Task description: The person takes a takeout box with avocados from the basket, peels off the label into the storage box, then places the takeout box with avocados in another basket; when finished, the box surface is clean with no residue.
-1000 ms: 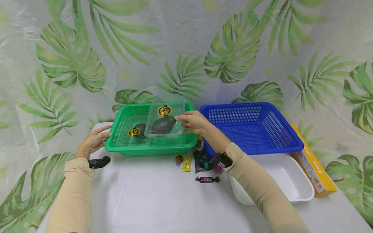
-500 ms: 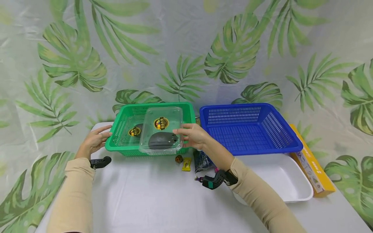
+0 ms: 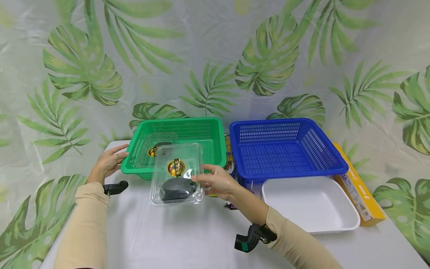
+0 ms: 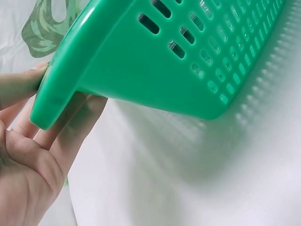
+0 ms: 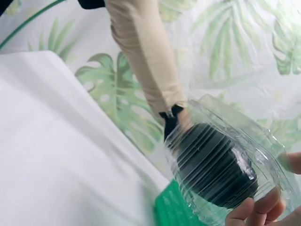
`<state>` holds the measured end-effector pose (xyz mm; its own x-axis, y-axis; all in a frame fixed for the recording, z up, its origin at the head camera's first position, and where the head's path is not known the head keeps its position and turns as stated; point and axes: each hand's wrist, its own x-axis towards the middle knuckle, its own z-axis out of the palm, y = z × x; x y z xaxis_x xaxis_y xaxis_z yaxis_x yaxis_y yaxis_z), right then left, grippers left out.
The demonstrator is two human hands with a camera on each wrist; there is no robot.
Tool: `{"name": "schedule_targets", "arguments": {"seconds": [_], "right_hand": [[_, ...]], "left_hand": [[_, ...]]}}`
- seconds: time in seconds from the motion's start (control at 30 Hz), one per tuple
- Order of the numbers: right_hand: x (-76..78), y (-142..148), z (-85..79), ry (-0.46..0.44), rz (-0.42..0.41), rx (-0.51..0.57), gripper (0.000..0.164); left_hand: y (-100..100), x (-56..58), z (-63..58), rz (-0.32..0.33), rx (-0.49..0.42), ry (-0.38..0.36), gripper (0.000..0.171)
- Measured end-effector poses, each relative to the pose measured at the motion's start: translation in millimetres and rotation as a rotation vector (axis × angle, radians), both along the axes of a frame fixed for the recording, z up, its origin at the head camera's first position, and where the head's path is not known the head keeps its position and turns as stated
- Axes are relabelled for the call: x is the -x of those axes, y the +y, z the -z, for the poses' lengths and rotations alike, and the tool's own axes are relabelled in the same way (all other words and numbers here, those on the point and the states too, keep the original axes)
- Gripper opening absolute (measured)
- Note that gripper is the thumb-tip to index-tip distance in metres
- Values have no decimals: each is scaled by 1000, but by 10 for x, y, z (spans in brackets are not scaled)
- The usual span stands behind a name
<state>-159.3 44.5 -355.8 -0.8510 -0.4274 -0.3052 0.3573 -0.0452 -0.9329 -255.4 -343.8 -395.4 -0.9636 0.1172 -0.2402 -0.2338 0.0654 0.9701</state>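
My right hand (image 3: 216, 181) pinches the right edge of a clear plastic clamshell box (image 3: 176, 151), held above the front rim of a green basket (image 3: 220, 149). Inside the box lies a dark computer mouse (image 3: 178, 188), and a round yellow-black sticker marks its lid. The right wrist view shows the mouse (image 5: 216, 165) through the ribbed plastic, with my fingers curled under the edge. At the basket's left corner my left hand (image 3: 109, 164) grips the rim, thumb above and fingers beneath. A second clear box (image 3: 168, 138) with a similar sticker sits in the basket, partly hidden by the held one.
A blue basket (image 3: 289, 172) stands to the right, with a white tub (image 3: 309, 205) in front of it. A long orange box (image 3: 362, 194) lies at the far right. Dark packaging (image 3: 229, 157) and small wrapped sweets are partly hidden behind my right arm. A leaf-patterned curtain hangs behind.
My right hand has brought the clear box with the mouse out of the green basket, toward me and slightly left, over the front rim. My left hand has stayed on the basket's rim.
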Motion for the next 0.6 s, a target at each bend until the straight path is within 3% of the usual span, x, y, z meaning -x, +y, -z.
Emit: {"name": "schedule_targets", "arguments": {"seconds": [0.3,0.6], "right_hand": [[-281,-81,262,14,-66,31,82],[-422,-181,549,-19,-39,11,84]], "left_hand": [[4,-3,-1,-22,-13,-28,68],[20,-19,-9,-26,5,-20,68]]}}
